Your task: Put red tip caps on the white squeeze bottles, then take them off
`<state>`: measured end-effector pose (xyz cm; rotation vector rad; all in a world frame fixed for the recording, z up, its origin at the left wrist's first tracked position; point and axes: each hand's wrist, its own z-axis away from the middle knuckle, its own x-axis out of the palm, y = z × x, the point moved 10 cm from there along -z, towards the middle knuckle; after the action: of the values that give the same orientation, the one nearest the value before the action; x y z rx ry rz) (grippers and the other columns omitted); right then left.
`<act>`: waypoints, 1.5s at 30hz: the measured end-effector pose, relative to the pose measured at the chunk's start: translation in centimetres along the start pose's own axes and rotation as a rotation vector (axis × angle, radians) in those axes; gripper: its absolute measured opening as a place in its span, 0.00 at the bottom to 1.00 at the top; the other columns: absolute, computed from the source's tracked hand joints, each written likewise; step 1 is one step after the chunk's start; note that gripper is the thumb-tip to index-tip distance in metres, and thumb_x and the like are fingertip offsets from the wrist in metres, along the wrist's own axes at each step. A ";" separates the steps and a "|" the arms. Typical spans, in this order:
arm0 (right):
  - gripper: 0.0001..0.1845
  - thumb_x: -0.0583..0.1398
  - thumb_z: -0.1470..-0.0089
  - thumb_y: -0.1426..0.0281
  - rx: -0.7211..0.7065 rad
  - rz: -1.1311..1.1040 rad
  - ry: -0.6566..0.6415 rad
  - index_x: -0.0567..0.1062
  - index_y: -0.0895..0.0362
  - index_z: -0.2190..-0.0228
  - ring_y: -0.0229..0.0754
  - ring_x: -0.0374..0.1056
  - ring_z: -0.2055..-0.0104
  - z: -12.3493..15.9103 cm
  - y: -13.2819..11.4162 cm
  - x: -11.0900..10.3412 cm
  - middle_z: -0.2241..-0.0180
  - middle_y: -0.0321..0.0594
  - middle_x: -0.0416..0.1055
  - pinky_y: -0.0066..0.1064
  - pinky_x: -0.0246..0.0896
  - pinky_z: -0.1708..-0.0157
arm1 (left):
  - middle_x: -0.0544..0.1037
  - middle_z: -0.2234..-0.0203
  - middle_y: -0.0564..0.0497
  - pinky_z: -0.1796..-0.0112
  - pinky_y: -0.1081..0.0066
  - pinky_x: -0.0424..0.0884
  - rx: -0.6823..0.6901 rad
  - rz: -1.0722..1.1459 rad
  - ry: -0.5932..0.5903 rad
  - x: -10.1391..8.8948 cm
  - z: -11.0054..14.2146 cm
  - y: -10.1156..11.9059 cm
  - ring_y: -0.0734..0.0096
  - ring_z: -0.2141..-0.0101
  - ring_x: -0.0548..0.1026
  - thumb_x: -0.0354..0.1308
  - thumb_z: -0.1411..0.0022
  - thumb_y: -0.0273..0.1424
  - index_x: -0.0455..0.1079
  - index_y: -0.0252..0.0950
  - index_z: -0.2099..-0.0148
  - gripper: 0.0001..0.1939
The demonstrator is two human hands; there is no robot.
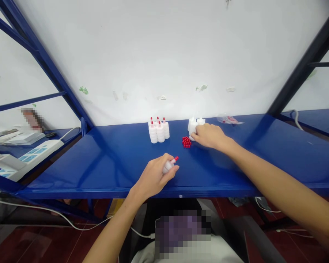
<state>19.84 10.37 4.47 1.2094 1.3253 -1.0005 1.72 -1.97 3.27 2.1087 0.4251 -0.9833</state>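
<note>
Left hand (155,176): fingers and thumb wrap around a small bottle (167,168), over the front part of the blue table (112,157).
Bottle: white and tilted, its red tip sticking out past the fingers, up and to the right.
Right hand (211,136): stretched forward, fingers curled at the white bottles (192,125); the fingertips are partly hidden, so whether they pinch one cannot be told.
White bottles: a small group near the back, right of the middle (the hand covers some of it).
Red caps (186,142): bunched closely together, just left of the right hand.
Red-tipped bottles (160,133): a tight cluster standing upright, left of the caps.
Plastic bag (230,119): lying at the back, beyond the right hand, with something red inside.
</note>
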 end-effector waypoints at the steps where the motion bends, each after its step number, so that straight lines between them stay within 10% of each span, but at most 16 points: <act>1: 0.23 0.47 0.37 0.60 -0.032 -0.030 0.043 0.76 0.62 0.67 0.53 0.71 0.64 0.3 -0.5 -0.7 0.63 0.58 0.75 0.37 0.56 0.67 | 0.72 0.71 0.56 0.69 0.74 0.60 -0.014 -0.005 -0.006 0.1 -0.1 -0.1 0.75 0.73 0.67 0.49 0.30 0.40 0.64 0.37 0.57 0.11; 7: 0.20 0.48 0.35 0.56 -0.731 -0.490 0.054 0.68 0.57 0.67 0.38 0.60 0.73 5.6 -9.8 -2.9 0.74 0.38 0.68 0.30 0.48 0.71 | 0.75 0.66 0.53 0.65 0.71 0.63 -0.117 -0.052 0.029 -0.1 -0.6 -1.2 0.69 0.67 0.72 0.51 0.31 0.39 0.65 0.39 0.55 0.10; 10: 0.18 0.51 0.36 0.56 -0.839 -0.725 -0.010 0.64 0.56 0.71 0.34 0.54 0.76 7.2 -11.9 -2.7 0.78 0.31 0.60 0.28 0.46 0.73 | 0.75 0.66 0.53 0.66 0.71 0.62 -0.118 -0.010 0.012 0.0 -0.8 -1.2 0.68 0.67 0.72 0.47 0.29 0.35 0.64 0.39 0.54 0.08; 23: 0.20 0.47 0.32 0.60 -0.902 -0.899 -0.104 0.61 0.56 0.74 0.33 0.52 0.75 7.3 -13.0 -1.9 0.77 0.30 0.56 0.30 0.48 0.71 | 0.71 0.69 0.52 0.68 0.71 0.62 -0.049 -0.169 0.031 0.0 -0.6 -0.7 0.70 0.70 0.69 0.42 0.29 0.31 0.62 0.37 0.60 0.09; 28: 0.21 0.42 0.33 0.61 -0.671 -1.046 -0.084 0.52 0.53 0.78 0.34 0.46 0.78 4.8 -9.5 -2.4 0.80 0.29 0.47 0.30 0.46 0.75 | 0.75 0.63 0.51 0.63 0.69 0.65 -0.139 -0.205 0.071 -0.6 -0.7 -1.5 0.67 0.65 0.74 0.42 0.29 0.31 0.57 0.41 0.39 0.18; 35: 0.11 0.46 0.37 0.66 -0.504 -0.380 -0.048 0.60 0.55 0.70 0.40 0.58 0.72 2.2 -4.7 -1.3 0.74 0.37 0.63 0.32 0.47 0.70 | 0.75 0.69 0.52 0.68 0.70 0.62 -0.278 -0.083 0.095 -1.0 -0.5 -3.3 0.64 0.68 0.75 0.42 0.28 0.38 0.58 0.39 0.40 0.18; 45: 0.09 0.55 0.43 0.66 -0.415 -0.237 -0.320 0.71 0.57 0.69 0.39 0.63 0.73 1.9 -3.0 1.7 0.71 0.41 0.72 0.31 0.52 0.73 | 0.76 0.68 0.53 0.68 0.70 0.61 -0.263 -0.111 0.045 -0.7 -0.6 -2.8 0.65 0.67 0.75 0.42 0.27 0.39 0.62 0.41 0.44 0.16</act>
<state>17.19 8.26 2.37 0.5641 1.3518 -0.9742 -0.02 0.34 2.66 1.8882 0.6635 -0.8901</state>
